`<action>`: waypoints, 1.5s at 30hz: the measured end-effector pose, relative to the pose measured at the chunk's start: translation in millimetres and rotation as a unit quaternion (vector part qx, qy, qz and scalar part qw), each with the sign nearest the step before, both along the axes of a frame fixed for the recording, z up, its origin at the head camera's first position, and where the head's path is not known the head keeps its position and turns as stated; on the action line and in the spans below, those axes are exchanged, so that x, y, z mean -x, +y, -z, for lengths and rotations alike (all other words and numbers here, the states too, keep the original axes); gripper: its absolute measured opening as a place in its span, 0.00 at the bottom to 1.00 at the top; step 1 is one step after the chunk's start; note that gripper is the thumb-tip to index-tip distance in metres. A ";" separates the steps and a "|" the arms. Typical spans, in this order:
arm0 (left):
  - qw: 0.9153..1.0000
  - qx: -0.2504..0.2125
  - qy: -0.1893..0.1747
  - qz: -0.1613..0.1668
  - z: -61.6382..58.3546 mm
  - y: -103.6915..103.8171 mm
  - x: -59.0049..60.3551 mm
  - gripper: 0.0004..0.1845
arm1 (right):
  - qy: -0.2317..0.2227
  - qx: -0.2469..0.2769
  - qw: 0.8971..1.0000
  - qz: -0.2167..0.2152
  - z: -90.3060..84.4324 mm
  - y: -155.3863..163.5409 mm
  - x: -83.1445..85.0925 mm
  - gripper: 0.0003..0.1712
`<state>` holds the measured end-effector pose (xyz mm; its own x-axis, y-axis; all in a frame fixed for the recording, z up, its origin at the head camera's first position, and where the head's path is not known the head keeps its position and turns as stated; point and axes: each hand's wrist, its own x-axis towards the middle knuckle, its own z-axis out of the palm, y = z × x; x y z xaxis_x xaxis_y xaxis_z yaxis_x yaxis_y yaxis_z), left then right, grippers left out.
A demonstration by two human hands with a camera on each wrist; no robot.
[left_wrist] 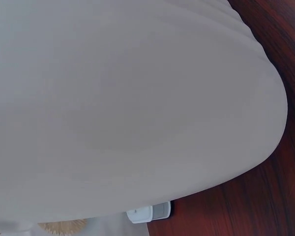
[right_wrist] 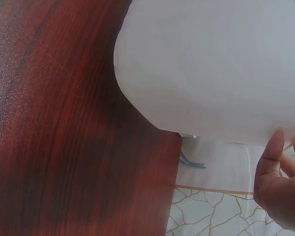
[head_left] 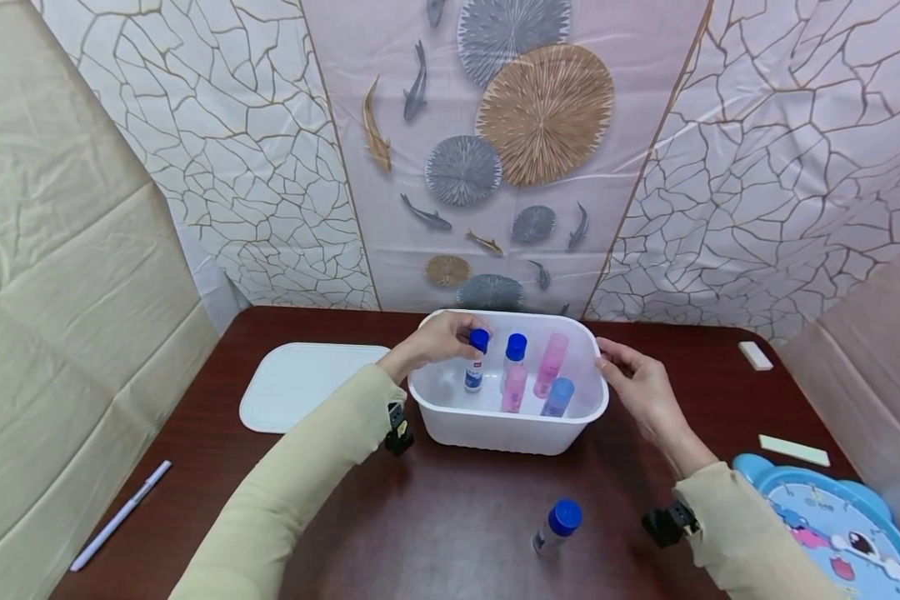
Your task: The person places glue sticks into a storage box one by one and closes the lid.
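A white plastic tub [head_left: 495,433] stands mid-table with several small bottles upright inside. My left hand [head_left: 442,337] reaches over its left rim and pinches the blue cap of a clear bottle [head_left: 476,362] in the tub. Beside it stand another blue-capped bottle [head_left: 514,352], two pink bottles [head_left: 550,363] and a light blue one [head_left: 557,397]. My right hand [head_left: 633,375] holds the tub's right rim; in the right wrist view its fingers [right_wrist: 278,182] lie against the tub wall [right_wrist: 211,64]. The left wrist view shows only the tub's wall [left_wrist: 128,108].
One blue-capped bottle [head_left: 557,527] lies on the dark wood table near the front. The tub's white lid [head_left: 300,385] lies left of it, a white pen [head_left: 120,515] at far left. A white eraser [head_left: 754,355], a pale strip [head_left: 793,450] and a blue toy clock [head_left: 832,525] are at right.
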<state>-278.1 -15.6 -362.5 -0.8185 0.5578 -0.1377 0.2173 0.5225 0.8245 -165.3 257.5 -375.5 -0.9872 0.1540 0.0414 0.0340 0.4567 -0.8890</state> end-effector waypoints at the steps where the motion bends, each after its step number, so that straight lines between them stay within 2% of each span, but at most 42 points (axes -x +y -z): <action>1: 1.000 0.003 0.000 0.000 0.5 0.6 0.1 0.18 | -0.001 0.000 1.000 0.000 -0.1 -0.1 0.0 0.26; 9: 1.000 0.028 0.009 -0.008 3.4 2.8 0.0 0.18 | -0.006 -0.004 1.000 0.000 -1.3 -0.2 -0.7 0.27; 17: 1.000 0.022 0.006 -0.019 3.2 2.7 0.1 0.19 | -0.004 -0.002 1.000 -0.003 -0.7 -0.1 -0.5 0.27; 22: 0.999 0.020 0.021 -0.027 2.0 2.1 -1.2 0.20 | -0.006 0.004 1.000 -0.002 -0.8 -0.3 -0.9 0.27; 26: 0.999 -0.003 0.030 -0.031 -3.7 -2.3 -4.1 0.21 | -0.008 0.006 1.000 -0.004 -1.4 -0.2 -0.9 0.27; 30: 0.998 -0.035 0.045 -0.019 -11.5 -11.7 -8.9 0.22 | -0.008 0.009 1.000 -0.004 -0.8 0.2 -0.4 0.27; 33: 0.997 -0.066 0.049 -0.007 -18.5 -18.1 -15.0 0.21 | -0.006 0.007 1.000 -0.004 -0.5 1.4 -0.4 0.27; 38: 0.989 -0.147 0.017 0.007 -30.5 -22.2 -31.9 0.20 | -0.002 0.008 1.000 -0.006 -0.1 2.5 -0.5 0.27; 41: 0.981 -0.191 -0.004 0.028 -35.6 -19.2 -47.2 0.20 | -0.002 0.010 1.000 -0.005 0.1 2.5 -0.2 0.27; 45: 0.969 -0.232 -0.037 0.077 -37.4 -10.7 -72.6 0.20 | -0.003 0.008 1.000 -0.002 0.8 2.0 0.7 0.26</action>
<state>-205.5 -26.3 -325.1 -0.7185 0.6880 0.1019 0.1943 0.0579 0.9792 -166.0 259.5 -376.3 -0.9881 0.1498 0.0338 0.0364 0.4418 -0.8964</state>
